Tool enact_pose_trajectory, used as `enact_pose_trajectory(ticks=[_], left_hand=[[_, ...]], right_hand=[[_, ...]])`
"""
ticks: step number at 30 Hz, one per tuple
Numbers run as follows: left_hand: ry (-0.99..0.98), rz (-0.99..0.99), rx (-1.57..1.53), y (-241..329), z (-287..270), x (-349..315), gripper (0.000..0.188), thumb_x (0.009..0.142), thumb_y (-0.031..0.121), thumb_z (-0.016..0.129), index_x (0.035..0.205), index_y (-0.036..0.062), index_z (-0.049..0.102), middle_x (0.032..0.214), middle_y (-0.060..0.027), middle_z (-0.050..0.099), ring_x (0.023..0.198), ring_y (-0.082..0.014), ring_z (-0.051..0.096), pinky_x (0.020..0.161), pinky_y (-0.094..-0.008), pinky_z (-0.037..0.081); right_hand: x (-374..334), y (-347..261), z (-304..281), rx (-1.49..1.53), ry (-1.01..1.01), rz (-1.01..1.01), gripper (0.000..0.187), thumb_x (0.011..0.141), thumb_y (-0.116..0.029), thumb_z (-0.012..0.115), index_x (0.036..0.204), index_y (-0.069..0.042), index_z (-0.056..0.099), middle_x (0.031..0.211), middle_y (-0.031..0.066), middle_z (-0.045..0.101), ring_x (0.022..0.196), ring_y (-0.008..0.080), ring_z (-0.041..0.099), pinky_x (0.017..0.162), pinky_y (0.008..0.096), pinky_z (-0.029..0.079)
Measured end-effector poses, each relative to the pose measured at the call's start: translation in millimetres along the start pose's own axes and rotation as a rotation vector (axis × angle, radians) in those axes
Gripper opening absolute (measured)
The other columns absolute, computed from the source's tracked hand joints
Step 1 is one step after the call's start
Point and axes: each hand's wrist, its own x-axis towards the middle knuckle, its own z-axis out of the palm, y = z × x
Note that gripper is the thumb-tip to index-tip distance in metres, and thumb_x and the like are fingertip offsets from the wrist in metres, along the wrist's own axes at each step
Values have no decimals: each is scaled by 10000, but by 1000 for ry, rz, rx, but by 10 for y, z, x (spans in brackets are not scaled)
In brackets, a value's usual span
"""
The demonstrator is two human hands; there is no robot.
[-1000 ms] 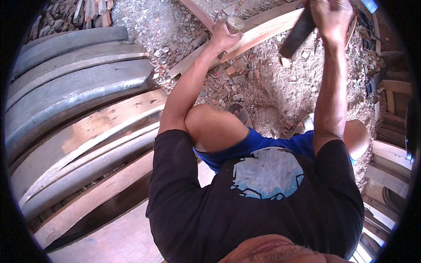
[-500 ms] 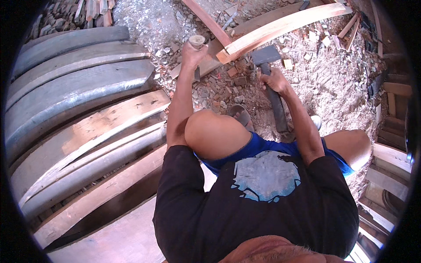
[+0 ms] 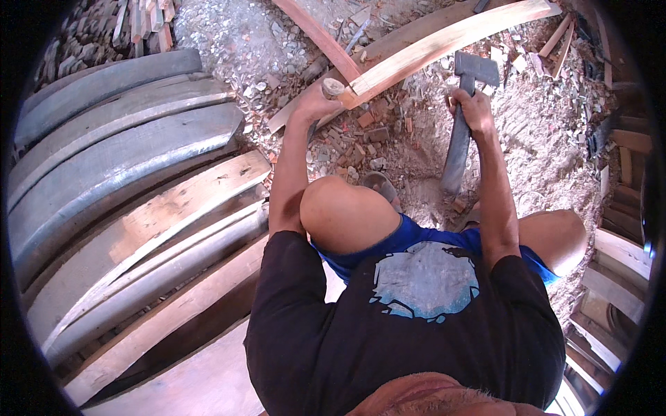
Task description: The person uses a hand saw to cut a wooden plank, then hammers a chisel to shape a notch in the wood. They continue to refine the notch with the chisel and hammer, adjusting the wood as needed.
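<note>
In the head view, the left hand (image 3: 309,107) is closed around a round-ended wooden tool (image 3: 334,87); the tool's lower part is mostly hidden behind fist and wrist, and whether it touches the wood beside it cannot be told. The right hand (image 3: 473,112) grasps one dark hammer (image 3: 458,142) by the handle, close below its head, the butt pointing back toward the knees. One pale curved beam (image 3: 433,50) lies ahead, its near end just beside the left hand; one reddish batten (image 3: 319,39) meets it near that end and is cut off by the top edge. A flat board (image 3: 409,36) behind the beam is partly covered. At least six curved timbers (image 3: 132,142) line the left side, cropped by the dark rim; those at right (image 3: 617,291) are too shadowed to count. Chip-strewn ground (image 3: 524,156) spreads between the hammer and the right-hand timbers, and a narrower strip separates the two hands.
</note>
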Motion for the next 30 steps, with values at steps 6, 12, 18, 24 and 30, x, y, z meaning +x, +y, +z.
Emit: enact_pose_trajectory(ticks=[6, 12, 18, 24, 30], left_hand=[[110, -168, -247, 586, -256, -326, 419, 810, 102, 817, 1200, 31, 679, 955, -14, 699, 740, -89, 627, 657, -261, 529], [443, -59, -221, 1605, -576, -828, 392, 819, 150, 868, 1142, 28, 683, 964, -1, 713, 778, -88, 636, 711, -266, 543], [802, -5, -102, 2541, -878, -1376, 431, 894, 122, 816, 1258, 13, 613, 1091, -49, 720, 972, -116, 656, 857, -274, 534], [888, 92, -176, 2994, -851, -1444, 408, 897, 85, 804, 1250, 12, 615, 1104, -47, 710, 988, -119, 656, 856, -280, 542], [660, 227, 94, 3001, -698, -633, 397, 877, 170, 827, 1198, 17, 651, 1006, -87, 767, 900, -165, 718, 817, -334, 577]], right_hand=[[363, -480, -165, 34, -62, -81, 303, 932, -270, 708, 824, 13, 696, 700, 80, 694, 587, 146, 634, 572, 324, 506], [1044, -790, -293, -481, -100, -248, 433, 866, -345, 703, 774, 78, 705, 662, 160, 710, 697, 258, 747, 713, 396, 585], [1536, -443, -245, -629, -250, -254, 507, 823, -308, 662, 1032, 155, 668, 1114, 414, 667, 1149, 529, 644, 962, 559, 528], [1679, -216, -229, -714, -245, -295, 469, 816, -376, 653, 890, 85, 706, 854, 292, 733, 915, 439, 750, 852, 504, 573], [1686, -192, -321, -579, -350, -200, 399, 858, -253, 668, 967, 130, 634, 838, 273, 719, 721, 394, 745, 673, 473, 587]])
